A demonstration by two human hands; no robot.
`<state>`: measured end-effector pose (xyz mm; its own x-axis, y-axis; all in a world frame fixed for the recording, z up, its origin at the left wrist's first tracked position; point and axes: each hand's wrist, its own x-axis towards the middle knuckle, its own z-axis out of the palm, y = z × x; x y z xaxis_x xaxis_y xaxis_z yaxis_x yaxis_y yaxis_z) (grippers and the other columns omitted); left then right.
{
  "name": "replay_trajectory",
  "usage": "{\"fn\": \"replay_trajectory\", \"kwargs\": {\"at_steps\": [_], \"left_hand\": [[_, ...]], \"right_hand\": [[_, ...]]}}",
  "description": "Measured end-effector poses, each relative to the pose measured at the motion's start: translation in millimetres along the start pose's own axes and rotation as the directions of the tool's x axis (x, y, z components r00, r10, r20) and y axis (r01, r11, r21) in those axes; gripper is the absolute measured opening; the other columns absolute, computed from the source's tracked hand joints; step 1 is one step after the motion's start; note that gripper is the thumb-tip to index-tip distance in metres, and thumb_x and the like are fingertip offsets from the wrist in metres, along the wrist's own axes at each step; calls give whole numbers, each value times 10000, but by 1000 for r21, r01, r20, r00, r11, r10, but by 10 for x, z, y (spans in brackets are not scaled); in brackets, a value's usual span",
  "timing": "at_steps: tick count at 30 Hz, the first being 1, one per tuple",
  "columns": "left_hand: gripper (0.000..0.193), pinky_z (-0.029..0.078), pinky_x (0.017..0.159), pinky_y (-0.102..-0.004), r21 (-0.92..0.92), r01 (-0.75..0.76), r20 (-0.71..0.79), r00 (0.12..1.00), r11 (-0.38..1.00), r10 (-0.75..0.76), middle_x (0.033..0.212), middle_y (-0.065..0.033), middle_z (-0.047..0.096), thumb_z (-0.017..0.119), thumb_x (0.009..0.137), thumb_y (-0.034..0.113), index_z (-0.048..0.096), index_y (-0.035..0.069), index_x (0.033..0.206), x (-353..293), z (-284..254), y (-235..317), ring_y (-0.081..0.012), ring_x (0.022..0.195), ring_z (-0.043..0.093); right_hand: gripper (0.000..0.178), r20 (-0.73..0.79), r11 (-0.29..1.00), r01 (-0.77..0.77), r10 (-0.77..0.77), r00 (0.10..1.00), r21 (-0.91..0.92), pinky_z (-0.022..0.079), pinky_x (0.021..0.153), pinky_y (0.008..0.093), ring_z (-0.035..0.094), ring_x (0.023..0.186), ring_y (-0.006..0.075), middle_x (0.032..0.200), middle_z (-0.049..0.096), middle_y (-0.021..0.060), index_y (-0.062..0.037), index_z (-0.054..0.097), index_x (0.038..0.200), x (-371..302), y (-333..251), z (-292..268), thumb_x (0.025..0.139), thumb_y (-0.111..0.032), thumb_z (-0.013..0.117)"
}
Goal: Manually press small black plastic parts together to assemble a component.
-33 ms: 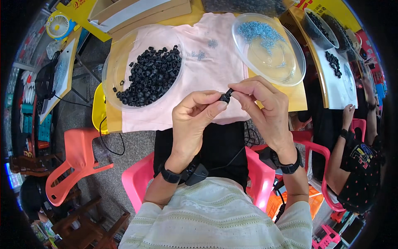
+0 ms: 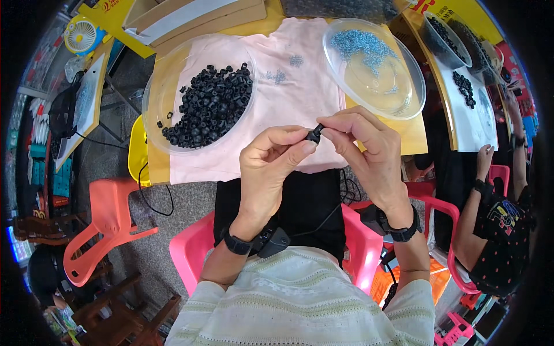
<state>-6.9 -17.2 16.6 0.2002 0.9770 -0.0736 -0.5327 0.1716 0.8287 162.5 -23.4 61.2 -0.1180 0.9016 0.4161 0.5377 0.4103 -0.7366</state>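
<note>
Over the front edge of a pink cloth [image 2: 300,75], my left hand [image 2: 270,158] pinches a small black plastic part [image 2: 313,136] between thumb and forefinger. My right hand [image 2: 369,147] is closed in a pinch on a slimmer black piece [image 2: 319,128] that meets the first part at its upper right. The two pieces touch; fingertips cover much of them. To the left, a clear round plastic lid [image 2: 156,135] holds a heap of similar black parts [image 2: 213,104]. At the right, another clear lid [image 2: 412,98] holds small pale-blue pieces [image 2: 360,46].
Small piles of pale-blue pieces [image 2: 276,76] lie on the cloth. A cardboard box [image 2: 202,23] and a dark-filled tub [image 2: 340,8] stand at the back. At right, a person [image 2: 496,230] sits by another table [image 2: 464,127]. An orange stool [image 2: 109,219] stands at left.
The slim black piece at my right fingertips has tilted very slightly. The far arm of the person at right has shifted a little. My hands keep the same pinch.
</note>
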Motion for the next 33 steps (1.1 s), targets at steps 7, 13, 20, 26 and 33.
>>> {"fn": "replay_trajectory", "kwargs": {"at_steps": [7, 13, 20, 26, 33], "left_hand": [[195, 508, 854, -236, 25, -10, -11, 1000, 1000, 11, 1026, -82, 675, 719, 810, -72, 677, -5, 988, 15, -11, -11, -107, 925, 635], [189, 517, 847, -238, -1, 9, -14, 1000, 1000, -9, 1018, -86, 677, 711, 816, -71, 675, -6, 990, 31, -17, -30, -114, 918, 641], [164, 543, 885, -309, -183, 133, 41, 991, 974, -127, 1043, -119, 677, 638, 883, -36, 635, -7, 1044, 45, -78, -104, -191, 965, 667], [152, 536, 897, -317, -218, 183, 52, 983, 959, -176, 1043, -121, 676, 631, 898, -8, 631, -2, 1050, 55, -62, -77, -191, 967, 667], [154, 527, 903, -311, -250, 238, 24, 970, 938, -240, 1029, -127, 681, 646, 889, -2, 634, -3, 1043, 36, -68, -117, -183, 950, 667]], "right_hand": [[185, 5, 998, 57, -57, 998, -31, 505, 602, 296, 642, 700, 220, 856, 634, 104, 10, 651, 983, 5, 29, 21, 802, 11, 694], [172, 20, 997, 74, -73, 997, -32, 503, 599, 300, 639, 697, 219, 844, 620, 104, 14, 645, 980, 23, 41, 31, 813, 14, 685], [288, 29, 1000, 28, -28, 999, -8, 514, 595, 298, 624, 690, 218, 904, 597, 109, 10, 618, 1045, -35, 36, 93, 777, 5, 721], [404, 28, 991, 98, -96, 995, -88, 528, 634, 314, 625, 755, 238, 958, 591, 115, -5, 599, 1087, -56, 68, 129, 715, -8, 758], [399, 18, 987, 125, -124, 992, -99, 535, 664, 329, 627, 788, 260, 956, 586, 120, -8, 595, 1094, -88, 121, 183, 725, -2, 746]]}}
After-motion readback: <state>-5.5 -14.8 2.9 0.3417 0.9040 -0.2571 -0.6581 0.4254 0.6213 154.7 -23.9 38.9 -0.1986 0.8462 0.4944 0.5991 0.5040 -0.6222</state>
